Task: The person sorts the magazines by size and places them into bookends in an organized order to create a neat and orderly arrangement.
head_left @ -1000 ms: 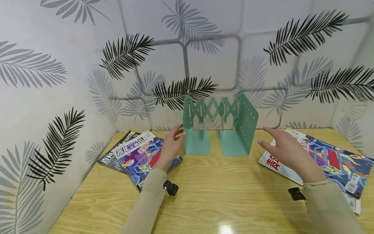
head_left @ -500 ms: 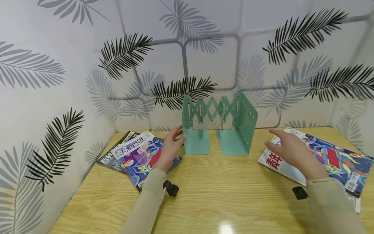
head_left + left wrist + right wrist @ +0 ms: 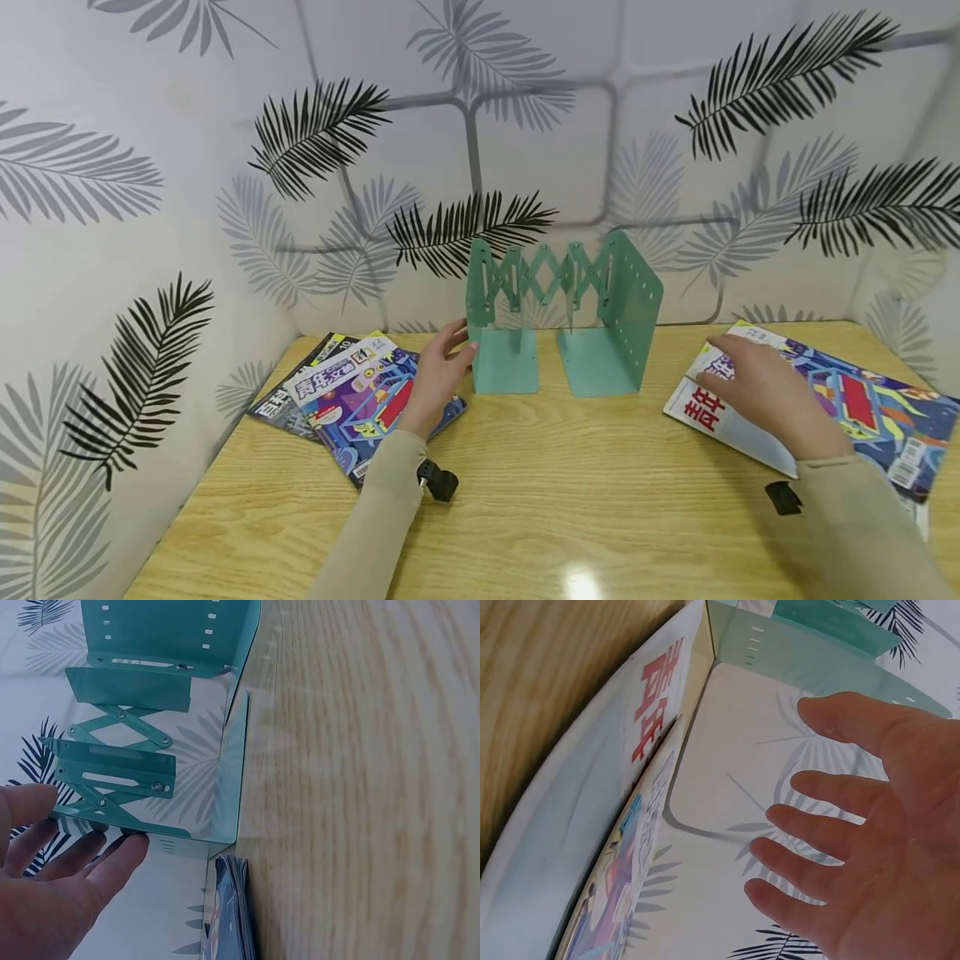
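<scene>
Shifted rightward, the right hand [image 3: 772, 404] is over magazines [image 3: 896, 404]; only its wrist view shows all its fingers [image 3: 817, 831] spread. Left hand [image 3: 435, 383], fingers parted, touches the bookend [image 3: 637, 317], some fingertips hidden in the head view.

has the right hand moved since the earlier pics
Yes: in the head view the right hand has shifted rightward, away from the green bookend.
</scene>
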Demonstrator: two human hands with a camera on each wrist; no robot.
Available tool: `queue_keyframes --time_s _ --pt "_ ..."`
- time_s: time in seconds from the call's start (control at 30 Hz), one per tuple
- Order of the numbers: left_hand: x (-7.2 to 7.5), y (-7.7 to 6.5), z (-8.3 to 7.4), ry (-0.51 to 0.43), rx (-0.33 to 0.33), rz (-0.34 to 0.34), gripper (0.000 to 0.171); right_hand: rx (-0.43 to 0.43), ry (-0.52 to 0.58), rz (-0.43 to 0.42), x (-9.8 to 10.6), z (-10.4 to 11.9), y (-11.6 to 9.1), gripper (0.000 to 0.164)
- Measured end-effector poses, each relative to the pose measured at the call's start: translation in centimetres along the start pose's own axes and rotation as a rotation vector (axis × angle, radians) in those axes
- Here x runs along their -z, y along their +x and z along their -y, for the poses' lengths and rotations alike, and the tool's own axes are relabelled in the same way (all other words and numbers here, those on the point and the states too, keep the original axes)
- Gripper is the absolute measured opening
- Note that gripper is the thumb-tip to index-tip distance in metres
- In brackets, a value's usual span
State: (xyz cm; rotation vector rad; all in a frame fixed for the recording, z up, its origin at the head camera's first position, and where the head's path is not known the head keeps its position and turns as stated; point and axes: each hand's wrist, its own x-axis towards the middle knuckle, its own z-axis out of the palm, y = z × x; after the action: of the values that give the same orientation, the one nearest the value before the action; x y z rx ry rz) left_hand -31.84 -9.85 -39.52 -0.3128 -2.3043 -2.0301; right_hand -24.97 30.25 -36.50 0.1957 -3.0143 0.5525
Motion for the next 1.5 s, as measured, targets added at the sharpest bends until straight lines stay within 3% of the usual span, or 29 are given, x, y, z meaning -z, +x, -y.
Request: queue_keyframes --time_s 0.67,1.1,1.5 --pt "0.2 -0.1 0.1 -0.016 -0.007 0.014 0.045 -0.038 -0.090 0.024 -1.1 -4.5 -1.9 0.070" --pt "0.1 0.0 -0.4 -0.022 0.003 0.017 0.046 -0.089 -0.061 0.112 -1.2 -7.1 -2.1 0.079" --pt "0.4 -0.2 -0.5 -0.047 0.001 0.049 0.049 -0.037 -0.127 0.165 -0.6 -9.6 -2.0 0.096"
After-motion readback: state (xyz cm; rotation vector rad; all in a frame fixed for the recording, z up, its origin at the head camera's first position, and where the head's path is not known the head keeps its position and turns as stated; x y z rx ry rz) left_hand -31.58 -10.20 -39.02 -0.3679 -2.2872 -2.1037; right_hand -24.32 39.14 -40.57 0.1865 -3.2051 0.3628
